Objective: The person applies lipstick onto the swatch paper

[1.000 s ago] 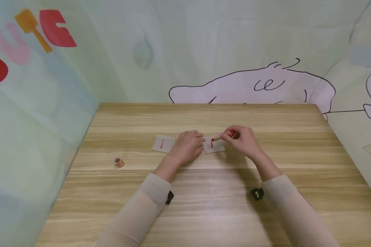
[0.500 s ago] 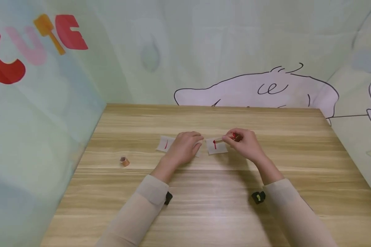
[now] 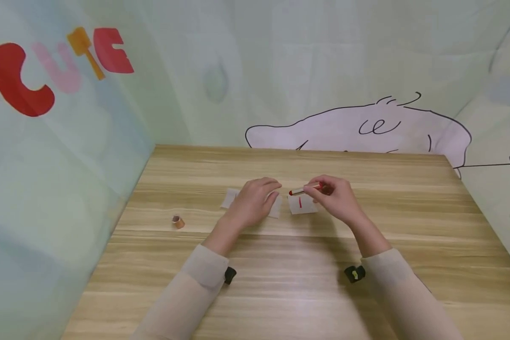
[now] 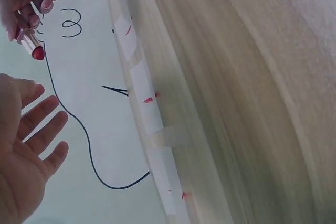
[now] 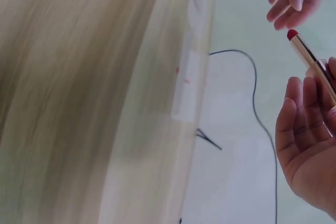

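On table (image 3: 408,203) before cartoon-printed backdrop (image 3: 331,56), pinching uncapped red lipstick (image 5: 304,50) in right hand (image 3: 335,194), just above paper square (image 3: 309,207) with red stroke (image 3: 300,202). Holding nothing in left hand (image 3: 252,203), with fingers loosely extended. Seemingly done with this mark; not yet recapped, with cap (image 3: 178,222) apart at left.

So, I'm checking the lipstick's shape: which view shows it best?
The right wrist view: the lipstick appears largest there, its red tip clear, though the right hand covers part of it. The left wrist view shows it smaller, near the edge, tip visible; the head view shows it tiny, partly hidden by that hand.
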Available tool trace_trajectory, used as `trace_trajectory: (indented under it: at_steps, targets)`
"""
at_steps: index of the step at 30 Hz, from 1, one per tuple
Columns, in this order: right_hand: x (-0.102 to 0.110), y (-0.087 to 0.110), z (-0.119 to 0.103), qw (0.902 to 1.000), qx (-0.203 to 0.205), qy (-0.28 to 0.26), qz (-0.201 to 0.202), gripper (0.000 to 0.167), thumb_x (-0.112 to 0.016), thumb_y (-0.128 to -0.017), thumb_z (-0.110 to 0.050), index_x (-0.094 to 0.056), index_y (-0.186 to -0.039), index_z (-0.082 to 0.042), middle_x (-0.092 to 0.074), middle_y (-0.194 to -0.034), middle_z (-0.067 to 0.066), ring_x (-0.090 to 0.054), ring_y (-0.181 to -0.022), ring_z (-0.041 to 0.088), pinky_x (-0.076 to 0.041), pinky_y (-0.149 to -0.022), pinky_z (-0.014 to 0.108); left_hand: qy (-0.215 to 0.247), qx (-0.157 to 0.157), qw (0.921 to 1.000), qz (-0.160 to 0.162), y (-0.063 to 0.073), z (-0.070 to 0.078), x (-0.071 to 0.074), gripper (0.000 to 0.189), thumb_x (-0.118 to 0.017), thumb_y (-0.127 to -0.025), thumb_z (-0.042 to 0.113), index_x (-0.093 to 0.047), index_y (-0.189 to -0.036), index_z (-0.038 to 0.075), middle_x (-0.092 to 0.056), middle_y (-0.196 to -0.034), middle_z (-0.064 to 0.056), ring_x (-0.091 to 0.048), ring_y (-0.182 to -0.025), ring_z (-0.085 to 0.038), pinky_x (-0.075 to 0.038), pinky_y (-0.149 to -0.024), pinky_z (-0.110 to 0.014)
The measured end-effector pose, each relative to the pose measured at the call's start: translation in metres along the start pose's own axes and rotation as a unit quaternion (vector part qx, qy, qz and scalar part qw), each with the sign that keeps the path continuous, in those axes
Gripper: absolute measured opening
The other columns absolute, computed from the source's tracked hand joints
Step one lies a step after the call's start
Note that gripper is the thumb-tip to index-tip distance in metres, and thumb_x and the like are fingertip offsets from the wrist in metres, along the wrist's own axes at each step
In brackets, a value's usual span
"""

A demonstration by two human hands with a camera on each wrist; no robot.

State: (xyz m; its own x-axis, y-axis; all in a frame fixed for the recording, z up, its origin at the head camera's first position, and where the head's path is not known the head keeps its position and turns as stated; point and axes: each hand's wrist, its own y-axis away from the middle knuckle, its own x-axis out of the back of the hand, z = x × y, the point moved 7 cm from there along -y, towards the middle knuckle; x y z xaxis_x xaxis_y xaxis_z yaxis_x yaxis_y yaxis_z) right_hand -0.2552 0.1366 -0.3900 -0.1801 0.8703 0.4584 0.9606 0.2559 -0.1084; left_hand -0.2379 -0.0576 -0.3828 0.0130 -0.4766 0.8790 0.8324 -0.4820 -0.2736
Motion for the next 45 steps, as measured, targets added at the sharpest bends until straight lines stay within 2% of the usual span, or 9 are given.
trace_trajectory:
  at_steps: [6,12,18,23,27,30,36,41,45]
  targets:
    - [-0.007,0.002,-0.017,0.9996,0.016,-0.021,-0.006,0.025,-0.075,-0.094,-0.025,-0.073,-0.108,-0.004,-0.073,-0.093,0.016,-0.070,-0.076,0.035,-0.054,-0.064,0.027,0.030,-0.016,0.9989,0.033,0.005,0.005,0.017,0.029,-0.054,-0.106,0.018,-0.069,-0.125,0.003,-0.068,-0.127,-0.012,-0.062,-0.122,-0.028,-0.045,-0.107,-0.044]
    - [-0.016,0.002,-0.029,0.9984,0.035,-0.039,-0.023,0.021,-0.074,-0.095,-0.021,-0.072,-0.107,-0.005,-0.072,-0.091,0.015,-0.070,-0.073,0.025,-0.054,-0.066,0.028,0.038,-0.028,0.9980,0.043,0.008,0.013,0.028,0.031,-0.057,-0.104,0.022,-0.069,-0.126,0.004,-0.067,-0.128,-0.010,-0.061,-0.123,-0.027,-0.044,-0.108,-0.047]
    - [-0.028,0.003,-0.038,0.9948,0.059,-0.064,-0.054,0.019,-0.073,-0.095,-0.014,-0.070,-0.111,-0.003,-0.067,-0.080,0.018,-0.066,-0.069,0.032,-0.053,-0.060,0.029,0.032,-0.038,0.9976,0.048,0.014,0.015,0.033,0.035,-0.064,-0.101,0.030,-0.071,-0.124,0.005,-0.068,-0.128,-0.008,-0.061,-0.122,-0.025,-0.045,-0.106,-0.046]
    - [-0.037,0.003,-0.044,0.9927,0.072,-0.064,-0.073,0.022,-0.075,-0.092,-0.008,-0.070,-0.113,-0.001,-0.071,-0.092,0.013,-0.070,-0.073,0.022,-0.058,-0.064,0.032,0.038,-0.041,0.9974,0.045,0.019,0.012,0.036,0.036,-0.066,-0.099,0.032,-0.072,-0.121,0.005,-0.069,-0.126,-0.008,-0.062,-0.121,-0.025,-0.046,-0.105,-0.046]
    - [-0.045,0.004,-0.050,0.9894,0.088,-0.059,-0.099,0.022,-0.076,-0.090,-0.006,-0.071,-0.112,-0.003,-0.072,-0.103,0.011,-0.073,-0.083,0.020,-0.061,-0.067,0.035,0.053,-0.040,0.9972,0.034,0.020,0.008,0.037,0.029,-0.066,-0.099,0.031,-0.075,-0.113,0.007,-0.071,-0.119,-0.005,-0.066,-0.113,-0.021,-0.048,-0.102,-0.044]
    - [-0.050,0.004,-0.055,0.9861,0.112,-0.048,-0.113,0.021,-0.076,-0.090,-0.004,-0.072,-0.110,-0.003,-0.073,-0.100,0.011,-0.071,-0.082,0.021,-0.059,-0.066,0.032,0.070,-0.037,0.9967,0.016,0.022,0.006,0.038,0.023,-0.065,-0.100,0.029,-0.077,-0.105,0.010,-0.072,-0.113,-0.002,-0.067,-0.104,-0.017,-0.050,-0.097,-0.041]
    - [-0.047,0.004,-0.057,0.9839,0.150,-0.006,-0.096,0.021,-0.078,-0.088,-0.005,-0.073,-0.108,-0.005,-0.074,-0.096,0.006,-0.069,-0.078,0.017,-0.056,-0.065,0.028,0.088,-0.031,0.9955,-0.013,0.022,0.005,0.035,0.022,-0.063,-0.101,0.028,-0.076,-0.098,0.011,-0.071,-0.111,-0.002,-0.067,-0.101,-0.015,-0.054,-0.088,-0.033]
    - [-0.046,0.003,-0.055,0.9846,0.149,0.013,-0.089,0.022,-0.080,-0.087,-0.004,-0.074,-0.107,-0.005,-0.075,-0.096,0.004,-0.069,-0.077,0.016,-0.056,-0.065,0.029,0.086,-0.020,0.9956,-0.031,0.022,0.004,0.033,0.022,-0.063,-0.102,0.027,-0.075,-0.099,0.009,-0.072,-0.112,-0.003,-0.067,-0.103,-0.017,-0.055,-0.091,-0.034]
    - [-0.047,0.003,-0.052,0.9870,0.134,0.007,-0.089,0.023,-0.080,-0.086,-0.003,-0.074,-0.108,-0.003,-0.075,-0.097,0.007,-0.071,-0.077,0.017,-0.058,-0.065,0.028,0.083,-0.023,0.9955,-0.039,0.021,0.005,0.030,0.021,-0.063,-0.102,0.025,-0.073,-0.096,0.008,-0.072,-0.103,-0.002,-0.066,-0.094,-0.014,-0.055,-0.086,-0.032]
